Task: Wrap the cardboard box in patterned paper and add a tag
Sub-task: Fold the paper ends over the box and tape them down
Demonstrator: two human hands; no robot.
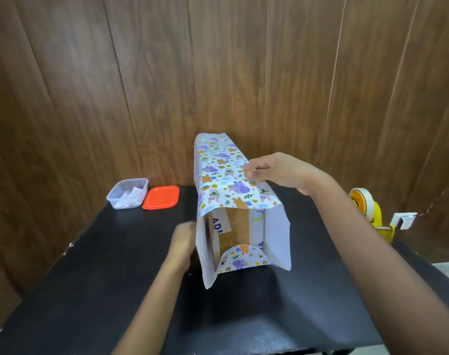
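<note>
A: While the cardboard box (236, 226) stands mid-table, where is the paper?
B: The patterned paper (218, 165) covers its top and sides. The near end is open, with brown card showing between white flaps and a small printed flap turned up at the bottom.
A: And the hands?
B: The right hand (277, 172) is at the top right edge, fingertips curled, pinching the paper. The left hand (183, 239) sits against the lower left side, but it is blurred, so I cannot tell whether it grips or presses.
A: Anything else on the black table (90, 278)?
B: A clear tub (116, 199) holding paper scraps at the far left, an orange lid (161, 197) just beside it, and a yellow tape dispenser (374, 213) at the right edge.
</note>
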